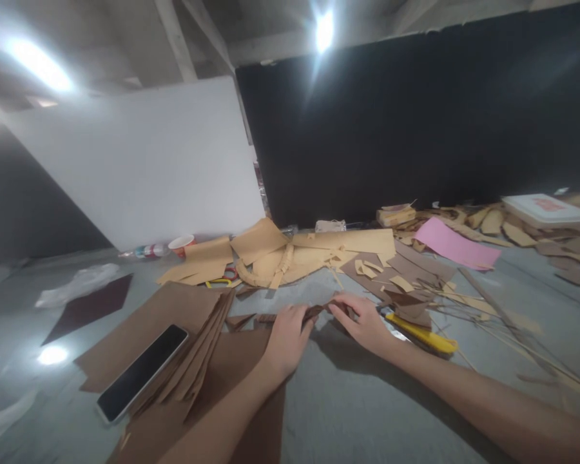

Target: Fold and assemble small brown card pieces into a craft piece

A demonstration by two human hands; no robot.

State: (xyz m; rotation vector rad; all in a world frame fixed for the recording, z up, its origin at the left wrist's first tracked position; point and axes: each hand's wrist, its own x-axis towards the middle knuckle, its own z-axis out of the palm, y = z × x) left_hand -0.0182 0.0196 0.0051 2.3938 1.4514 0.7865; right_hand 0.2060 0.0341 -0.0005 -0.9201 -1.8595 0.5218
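Note:
My left hand (pixel 287 338) is closed, its thumb and fingers pinching a narrow, ridged strip of brown paper (pixel 315 312). The strip sticks out past the left side of that hand. My right hand (pixel 362 321) pinches the strip's other end, a short distance to the right. Brown paper sheets (pixel 244 361) lie under and left of my left forearm. Just right of my right hand lies a yellow-handled tool (pixel 423 336), which looks like a utility knife. Small brown scraps (pixel 239 321) sit left of the strip.
A phone (pixel 142 372) rests on stacked brown sheets (pixel 174 299). Behind are tan paper pieces (pixel 343 241), scissors (pixel 220 281) and a paper cup (pixel 181 245). Pink paper (pixel 457 243), a white box (pixel 548 209) and many offcuts lie to the right. Boards (pixel 149 167) stand behind the table.

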